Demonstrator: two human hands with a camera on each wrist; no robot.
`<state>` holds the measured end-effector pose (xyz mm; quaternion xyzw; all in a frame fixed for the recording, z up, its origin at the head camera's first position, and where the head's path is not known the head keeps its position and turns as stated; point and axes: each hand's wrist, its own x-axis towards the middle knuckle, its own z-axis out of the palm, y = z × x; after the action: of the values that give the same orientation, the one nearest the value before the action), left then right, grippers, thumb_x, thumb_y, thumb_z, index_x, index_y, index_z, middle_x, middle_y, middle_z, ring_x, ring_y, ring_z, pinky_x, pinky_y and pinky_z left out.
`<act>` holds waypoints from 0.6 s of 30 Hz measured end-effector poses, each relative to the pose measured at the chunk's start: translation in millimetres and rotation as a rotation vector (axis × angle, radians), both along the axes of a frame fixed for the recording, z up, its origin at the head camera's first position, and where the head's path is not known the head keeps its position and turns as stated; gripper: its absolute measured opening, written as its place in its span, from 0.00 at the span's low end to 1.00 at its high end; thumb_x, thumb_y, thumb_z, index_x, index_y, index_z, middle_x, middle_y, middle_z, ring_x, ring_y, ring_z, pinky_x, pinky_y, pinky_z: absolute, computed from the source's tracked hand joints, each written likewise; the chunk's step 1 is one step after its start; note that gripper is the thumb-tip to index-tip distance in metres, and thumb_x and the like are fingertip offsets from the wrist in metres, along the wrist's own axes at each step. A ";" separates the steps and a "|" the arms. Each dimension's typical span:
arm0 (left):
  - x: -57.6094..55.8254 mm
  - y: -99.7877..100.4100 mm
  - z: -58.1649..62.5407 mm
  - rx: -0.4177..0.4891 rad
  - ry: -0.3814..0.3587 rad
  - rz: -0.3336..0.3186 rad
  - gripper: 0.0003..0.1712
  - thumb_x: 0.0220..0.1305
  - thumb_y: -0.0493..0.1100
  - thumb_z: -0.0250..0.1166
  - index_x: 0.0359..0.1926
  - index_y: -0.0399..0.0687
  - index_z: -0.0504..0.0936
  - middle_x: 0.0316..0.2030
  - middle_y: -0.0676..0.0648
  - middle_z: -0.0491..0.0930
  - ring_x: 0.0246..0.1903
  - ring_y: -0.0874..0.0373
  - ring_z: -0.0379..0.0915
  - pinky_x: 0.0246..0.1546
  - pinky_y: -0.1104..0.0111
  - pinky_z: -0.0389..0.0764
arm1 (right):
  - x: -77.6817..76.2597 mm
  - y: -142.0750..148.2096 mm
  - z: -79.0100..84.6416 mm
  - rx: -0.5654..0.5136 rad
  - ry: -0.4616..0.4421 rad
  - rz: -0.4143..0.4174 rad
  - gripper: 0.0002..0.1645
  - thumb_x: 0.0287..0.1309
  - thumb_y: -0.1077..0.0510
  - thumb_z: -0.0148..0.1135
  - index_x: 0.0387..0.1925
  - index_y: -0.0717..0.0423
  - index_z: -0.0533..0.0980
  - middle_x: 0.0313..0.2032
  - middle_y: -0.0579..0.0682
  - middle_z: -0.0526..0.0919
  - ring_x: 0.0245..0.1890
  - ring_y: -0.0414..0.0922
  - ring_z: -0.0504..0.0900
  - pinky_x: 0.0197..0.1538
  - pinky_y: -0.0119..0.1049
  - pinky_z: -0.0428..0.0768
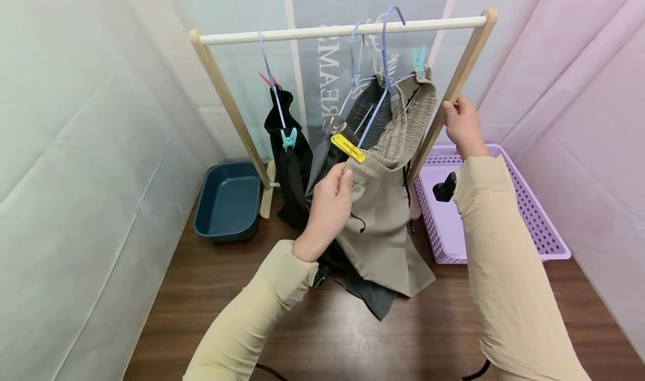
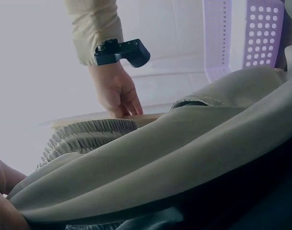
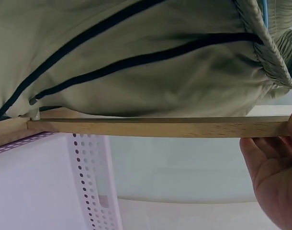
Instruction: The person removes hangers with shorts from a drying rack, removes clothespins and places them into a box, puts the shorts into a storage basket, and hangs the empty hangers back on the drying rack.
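Observation:
Khaki shorts [image 1: 385, 235] with a gathered elastic waistband hang from a blue hanger [image 1: 385, 56] in the head view. A teal clothespin [image 1: 419, 62] and a yellow clip [image 1: 349, 148] sit at the two ends of the waistband. Just under the yellow clip, my left hand [image 1: 328, 205] pinches the waistband's edge. My right hand [image 1: 464, 125] grips the right wooden post [image 1: 466, 70] of the clothes rack, thumb and fingers around it. In the right wrist view, that hand [image 3: 275, 175] holds the post [image 3: 174, 128] beside the shorts' dark drawstrings [image 3: 136, 62].
Behind the khaki shorts hangs a dark grey garment [image 1: 370, 109]. Black clothing [image 1: 292, 163] hangs at left with a teal clip [image 1: 289, 139]. A white rail [image 1: 302, 33] tops the rack. On the wooden floor stand a blue basin [image 1: 232, 196] and a purple basket [image 1: 534, 219].

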<state>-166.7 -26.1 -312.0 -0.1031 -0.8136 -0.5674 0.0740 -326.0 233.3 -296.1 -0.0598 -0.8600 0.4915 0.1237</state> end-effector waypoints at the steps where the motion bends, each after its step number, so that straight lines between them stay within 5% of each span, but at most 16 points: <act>1: 1.0 -0.7 0.5 -0.004 -0.005 -0.003 0.22 0.76 0.42 0.44 0.64 0.38 0.69 0.24 0.40 0.73 0.18 0.56 0.62 0.28 0.68 0.70 | -0.5 0.6 -0.2 -0.011 -0.003 -0.001 0.15 0.72 0.48 0.41 0.44 0.55 0.68 0.40 0.46 0.73 0.34 0.32 0.67 0.42 0.26 0.68; 5: 4.2 -4.1 0.8 -0.019 -0.014 0.004 0.21 0.76 0.42 0.45 0.63 0.37 0.70 0.32 0.35 0.79 0.23 0.55 0.67 0.33 0.66 0.73 | -2.0 3.7 -3.3 -0.074 -0.035 0.036 0.22 0.71 0.44 0.41 0.52 0.56 0.68 0.53 0.53 0.74 0.44 0.35 0.72 0.54 0.30 0.72; 7: 5.6 -6.2 0.4 -0.020 -0.017 0.007 0.21 0.75 0.42 0.45 0.63 0.37 0.70 0.34 0.34 0.79 0.23 0.54 0.67 0.34 0.66 0.74 | -1.5 9.4 -6.2 -0.129 -0.069 0.080 0.30 0.70 0.41 0.41 0.64 0.55 0.64 0.65 0.56 0.68 0.56 0.39 0.72 0.65 0.35 0.70; 11: 7.4 -10.4 -0.9 -0.008 -0.005 0.008 0.21 0.75 0.41 0.46 0.63 0.36 0.70 0.34 0.34 0.79 0.27 0.50 0.71 0.36 0.65 0.75 | 3.5 31.5 -17.2 -0.171 -0.114 0.113 0.43 0.67 0.36 0.42 0.74 0.55 0.50 0.72 0.60 0.56 0.68 0.47 0.64 0.72 0.40 0.62; 15: 9.2 -12.2 -1.9 0.006 0.001 -0.003 0.21 0.75 0.41 0.46 0.62 0.37 0.70 0.42 0.35 0.81 0.29 0.50 0.73 0.36 0.65 0.75 | 18.0 68.6 -34.8 -0.055 -0.124 0.000 0.42 0.65 0.35 0.47 0.72 0.55 0.57 0.68 0.49 0.67 0.58 0.36 0.71 0.67 0.33 0.66; 18: 10.4 -11.1 -3.2 0.006 -0.016 -0.022 0.22 0.76 0.42 0.45 0.63 0.37 0.69 0.40 0.35 0.81 0.23 0.54 0.67 0.32 0.67 0.73 | 34.5 105.0 -51.2 0.043 -0.126 -0.082 0.39 0.65 0.39 0.49 0.68 0.59 0.63 0.45 0.27 0.79 0.41 0.24 0.71 0.55 0.23 0.68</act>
<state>-156.4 -37.3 -315.2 -0.1070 -0.8115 -0.5712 0.0616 -291.5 338.3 -347.3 -0.1229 -0.8733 0.4627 0.0906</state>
